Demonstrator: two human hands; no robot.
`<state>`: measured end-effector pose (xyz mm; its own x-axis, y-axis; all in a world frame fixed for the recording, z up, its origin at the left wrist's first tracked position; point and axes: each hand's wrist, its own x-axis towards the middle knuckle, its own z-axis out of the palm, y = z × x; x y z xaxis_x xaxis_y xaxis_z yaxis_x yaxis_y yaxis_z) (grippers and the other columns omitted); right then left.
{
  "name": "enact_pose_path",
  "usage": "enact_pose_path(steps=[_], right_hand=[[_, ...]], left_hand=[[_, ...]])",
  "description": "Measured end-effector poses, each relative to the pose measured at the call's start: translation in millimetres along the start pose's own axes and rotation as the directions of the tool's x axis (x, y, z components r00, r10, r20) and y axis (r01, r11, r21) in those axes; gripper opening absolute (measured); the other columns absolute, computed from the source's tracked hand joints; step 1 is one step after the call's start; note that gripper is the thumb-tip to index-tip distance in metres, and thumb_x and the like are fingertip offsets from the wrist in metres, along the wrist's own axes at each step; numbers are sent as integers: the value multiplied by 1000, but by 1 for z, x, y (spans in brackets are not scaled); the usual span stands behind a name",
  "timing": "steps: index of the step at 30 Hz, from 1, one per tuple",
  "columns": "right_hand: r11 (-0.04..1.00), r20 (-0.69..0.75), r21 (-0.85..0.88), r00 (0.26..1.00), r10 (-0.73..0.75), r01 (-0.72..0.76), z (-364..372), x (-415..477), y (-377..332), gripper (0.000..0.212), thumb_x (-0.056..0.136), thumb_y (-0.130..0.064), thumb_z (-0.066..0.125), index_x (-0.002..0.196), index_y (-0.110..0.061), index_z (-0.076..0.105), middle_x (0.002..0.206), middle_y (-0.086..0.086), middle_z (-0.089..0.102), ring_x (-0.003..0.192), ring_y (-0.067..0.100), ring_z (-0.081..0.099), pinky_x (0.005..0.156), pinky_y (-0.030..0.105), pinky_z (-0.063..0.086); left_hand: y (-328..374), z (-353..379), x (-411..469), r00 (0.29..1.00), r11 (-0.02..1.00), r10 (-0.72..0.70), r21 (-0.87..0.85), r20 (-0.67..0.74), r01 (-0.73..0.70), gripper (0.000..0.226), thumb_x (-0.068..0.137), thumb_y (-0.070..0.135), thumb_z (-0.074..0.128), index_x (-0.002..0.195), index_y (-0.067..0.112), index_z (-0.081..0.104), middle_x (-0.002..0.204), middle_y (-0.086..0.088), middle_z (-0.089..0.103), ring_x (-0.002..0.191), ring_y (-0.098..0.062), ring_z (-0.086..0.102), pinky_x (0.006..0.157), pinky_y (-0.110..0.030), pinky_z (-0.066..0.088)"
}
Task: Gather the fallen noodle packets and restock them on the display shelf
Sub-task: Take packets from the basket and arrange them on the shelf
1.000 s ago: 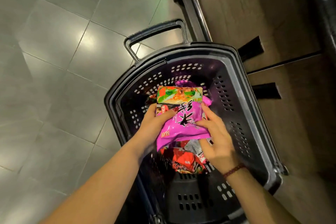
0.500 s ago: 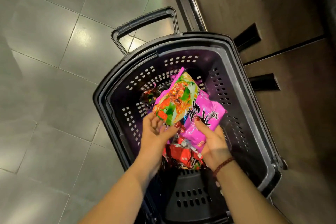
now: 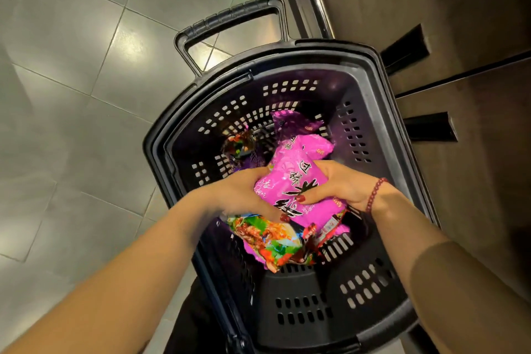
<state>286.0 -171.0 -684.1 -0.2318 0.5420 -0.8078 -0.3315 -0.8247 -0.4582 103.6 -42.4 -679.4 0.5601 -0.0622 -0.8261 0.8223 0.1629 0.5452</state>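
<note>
Both hands had dropped lower into the black basket [image 3: 382,112] since a second ago. The pink noodle packet [image 3: 298,181], earlier held up and tilted, now lay flatter over the pile; left hand [image 3: 244,195] and right hand [image 3: 342,187] had their fingers closed on its sides. Another packet [image 3: 270,241] showed beneath. Judged: gathering a stack; shelf restocking not begun.

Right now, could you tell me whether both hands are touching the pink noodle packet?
Touching. The head view shows the left hand and right hand gripping the pink noodle packet from either side.
</note>
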Motion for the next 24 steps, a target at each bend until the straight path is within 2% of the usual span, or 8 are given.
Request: enact_pose_path(steps=[4, 6, 9, 13, 16, 19, 22, 24], right_hand=[[992, -391, 92, 920, -39, 81, -13, 31, 17, 40, 76, -9, 75, 114, -10, 63, 99, 2, 71, 82, 4, 67, 69, 15, 50], [970, -581, 208, 814, 17, 127, -28, 49, 36, 36, 80, -8, 74, 114, -7, 62, 98, 4, 70, 85, 10, 66, 71, 19, 51], [955, -628, 285, 769, 119, 85, -42, 74, 62, 24, 76, -12, 79, 92, -14, 61, 73, -6, 68, 77, 13, 61, 71, 24, 50], [949, -695, 312, 693, 189, 53, -46, 115, 87, 68, 72, -10, 82, 131, 0, 48, 113, 11, 65, 106, 21, 61, 94, 32, 48], [985, -807, 172, 573, 143, -4, -47, 151, 104, 78, 54, -34, 92, 118, -7, 56, 118, 11, 59, 107, 23, 58, 99, 39, 47], [992, -900, 59, 424, 101, -111, -38, 167, 110, 75, 58, -39, 90, 117, -11, 53, 124, 11, 45, 117, 26, 43, 96, 34, 40], [999, -971, -10, 238, -21, 48, -26, 174, 118, 61, 59, -33, 89, 107, -10, 60, 117, 8, 48, 110, 25, 44, 81, 27, 35], [983, -972, -114, 190, -140, 143, -16, 175, 125, 45, 63, -25, 87, 98, -10, 62, 112, 4, 52, 106, 24, 49, 85, 27, 36]], left_hand=[[-29, 27, 2, 942, 934, -128, -356, -311, 10, 64, 50, 21, 92, 107, 23, 64, 106, -4, 73, 99, -23, 69, 93, -44, 54], [-39, 44, 3, 818, 829, -269, -555, -509, -73, 54, 61, 11, 89, 108, 21, 63, 105, -6, 73, 97, -25, 69, 88, -40, 55], [-45, 57, 7, 666, 742, -389, -645, -636, -182, 45, 73, 9, 82, 110, 22, 60, 105, -4, 72, 95, -24, 69, 87, -42, 56], [-43, 59, 21, 701, 581, -391, -750, -597, -315, 51, 76, 10, 79, 122, 15, 57, 109, -11, 72, 95, -29, 71, 85, -48, 58], [-49, 59, 31, 695, 511, -406, -778, -593, -365, 48, 80, 9, 75, 123, 17, 55, 107, -9, 73, 94, -28, 72, 82, -47, 58], [-59, 58, 35, 690, 475, -414, -788, -593, -392, 45, 83, 9, 72, 123, 20, 55, 106, -7, 73, 92, -27, 72, 80, -45, 59], [-67, 61, 38, 681, 491, -428, -786, -594, -376, 47, 83, 9, 73, 125, 20, 55, 108, -8, 72, 93, -26, 72, 81, -45, 59], [-69, 64, 39, 687, 494, -431, -790, -585, -363, 48, 82, 11, 74, 125, 20, 55, 108, -8, 72, 92, -27, 72, 83, -48, 58]])
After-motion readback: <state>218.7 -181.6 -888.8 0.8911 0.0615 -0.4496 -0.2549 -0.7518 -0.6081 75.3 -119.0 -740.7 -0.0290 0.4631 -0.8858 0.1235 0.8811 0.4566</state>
